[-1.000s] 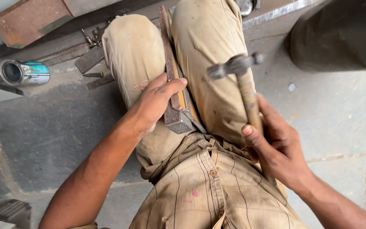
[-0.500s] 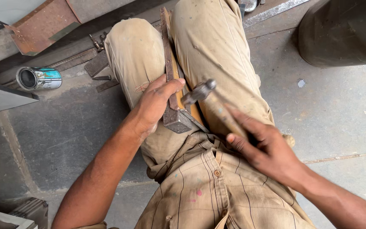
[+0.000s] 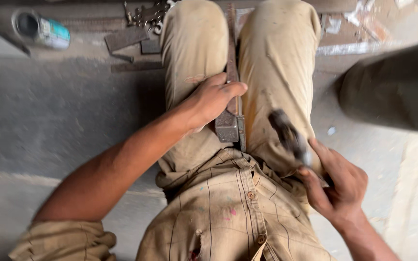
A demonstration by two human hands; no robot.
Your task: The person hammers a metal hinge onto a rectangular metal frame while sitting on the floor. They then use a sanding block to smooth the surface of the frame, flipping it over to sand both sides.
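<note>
Floor can [image 3: 42,30] farther left; hammer [image 3: 289,136] lower

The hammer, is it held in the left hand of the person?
No, the hammer is gripped by the right hand, while the left hand rests on the metal bar between the knees.

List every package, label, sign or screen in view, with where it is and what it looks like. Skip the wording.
Tin can: lying on its side on the floor at the upper left, open mouth toward the camera; round, metal, dark inside.
Label on the can: wrapped around the can's body; teal and white.
No signs or screens show.
</note>
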